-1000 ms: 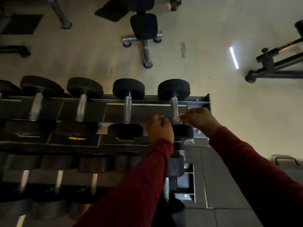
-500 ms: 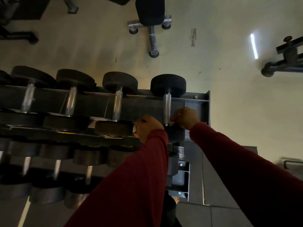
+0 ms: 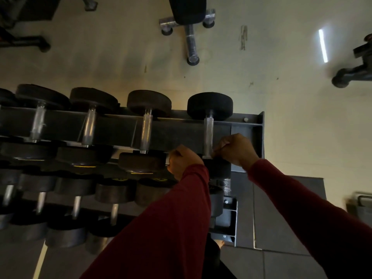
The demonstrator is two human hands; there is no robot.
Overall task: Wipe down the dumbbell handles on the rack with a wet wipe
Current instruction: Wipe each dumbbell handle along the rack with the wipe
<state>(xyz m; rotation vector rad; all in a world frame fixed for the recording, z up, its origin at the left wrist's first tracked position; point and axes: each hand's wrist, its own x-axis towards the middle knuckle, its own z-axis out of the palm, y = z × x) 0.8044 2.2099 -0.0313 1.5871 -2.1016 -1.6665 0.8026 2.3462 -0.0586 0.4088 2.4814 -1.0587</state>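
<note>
I'm looking down on a pale gym floor with a weight bench beyond the dumbbell rack, which fills the left and middle of the view in dim light. On its top tier the rightmost dumbbell handle is, I judge, the one being worked. My right hand sits curled at the handle's near end, touching it; my left hand is fisted just beside, over the near weight head. I can't see a wet wipe in either grip, so whether they pinch one I cannot tell. The next move, I think, calls for a stroke along the knurled bar toward the far head, then shifting left to the next handle.
</note>
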